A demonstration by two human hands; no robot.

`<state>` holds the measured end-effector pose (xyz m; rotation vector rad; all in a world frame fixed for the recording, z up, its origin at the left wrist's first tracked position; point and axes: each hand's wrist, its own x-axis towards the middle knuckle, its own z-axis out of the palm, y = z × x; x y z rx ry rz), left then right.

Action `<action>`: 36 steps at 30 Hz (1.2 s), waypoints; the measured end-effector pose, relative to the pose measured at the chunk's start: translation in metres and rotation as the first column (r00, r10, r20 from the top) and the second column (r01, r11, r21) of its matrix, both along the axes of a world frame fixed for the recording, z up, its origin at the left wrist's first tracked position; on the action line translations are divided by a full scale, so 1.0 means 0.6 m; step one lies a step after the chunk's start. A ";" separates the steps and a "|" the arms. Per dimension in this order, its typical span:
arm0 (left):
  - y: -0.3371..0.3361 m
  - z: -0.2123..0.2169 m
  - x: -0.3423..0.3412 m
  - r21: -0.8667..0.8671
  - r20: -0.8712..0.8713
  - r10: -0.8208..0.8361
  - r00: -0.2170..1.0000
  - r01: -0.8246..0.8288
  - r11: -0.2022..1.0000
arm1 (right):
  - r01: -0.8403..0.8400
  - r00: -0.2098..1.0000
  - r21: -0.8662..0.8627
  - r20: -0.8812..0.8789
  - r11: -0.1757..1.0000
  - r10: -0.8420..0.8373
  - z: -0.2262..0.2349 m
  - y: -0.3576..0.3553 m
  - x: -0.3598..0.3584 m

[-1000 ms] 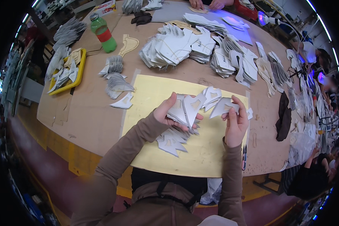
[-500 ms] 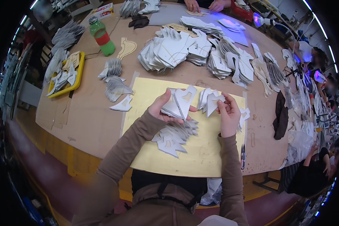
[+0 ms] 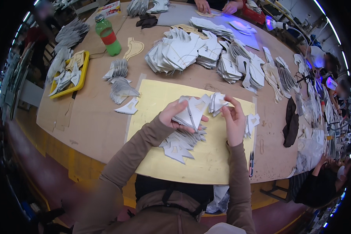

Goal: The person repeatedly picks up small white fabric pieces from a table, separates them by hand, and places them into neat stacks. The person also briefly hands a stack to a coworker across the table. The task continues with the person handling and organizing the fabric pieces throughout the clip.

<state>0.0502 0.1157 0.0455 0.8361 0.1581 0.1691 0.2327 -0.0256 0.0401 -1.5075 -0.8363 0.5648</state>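
R fingers [image 3: 233, 102] moved L nr notched wht pcs [image 3: 215, 104].

- Two hands of mine: my left hand [image 3: 174, 116] and my right hand [image 3: 235, 123].
- One stack of cut pieces [image 3: 194, 112] in my left hand; I can't count its layers.
- Three more piles on my sheet: a spread pile [image 3: 178, 147], a small pile [image 3: 216, 102] and a side pile [image 3: 252, 123].
- One yellow sheet [image 3: 206, 167].
- One table [image 3: 93, 128].
- One green bottle [image 3: 107, 36].
- One yellow tray [image 3: 84, 74].
- One lamp [image 3: 276, 24].
- One long dark cloth [image 3: 290, 124].
- Across from me, two hands of a co-worker: one hand [image 3: 202, 6], another hand [image 3: 230, 7].
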 end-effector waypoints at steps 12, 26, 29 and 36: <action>-0.013 0.005 0.010 -0.076 -0.132 -0.125 0.983 0.116 0.990 | 0.465 0.885 0.145 -0.108 0.874 -0.453 0.010 -0.075 0.103; -0.040 0.005 0.007 0.626 0.029 0.007 1.000 -0.024 0.780 | -0.272 0.941 -0.092 0.181 0.958 0.284 0.071 -0.030 -0.062; -0.039 0.007 0.010 0.805 0.083 0.056 0.995 -0.100 0.585 | -0.259 0.942 -0.142 0.182 0.955 0.283 0.076 -0.023 -0.081; 0.024 0.013 -0.005 0.289 -0.083 0.265 0.961 -0.231 0.929 | 0.135 0.978 -0.018 0.165 0.991 -0.131 0.012 0.027 0.066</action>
